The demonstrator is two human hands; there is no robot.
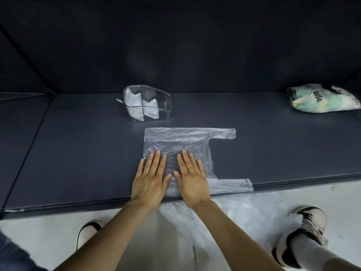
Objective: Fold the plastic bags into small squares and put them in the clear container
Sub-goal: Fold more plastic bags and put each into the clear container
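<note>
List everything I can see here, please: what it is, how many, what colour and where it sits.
plastic bag: one, clear, spread flat on the mat's near middle, handles pointing right.
clear container: one, transparent, behind the flat bag, with whitish folded bags in its compartments; number unclear.
stuffed bag: one, white with pale green and yellow contents, far right of the mat.
mat: one, dark blue-grey, under it all.
plastic sheet: clear, on the pale floor in front of the mat.
shoes: two, white and black, on the floor.
left hand: flat on the bag.
right hand: flat on the bag, gold ring.
</note>
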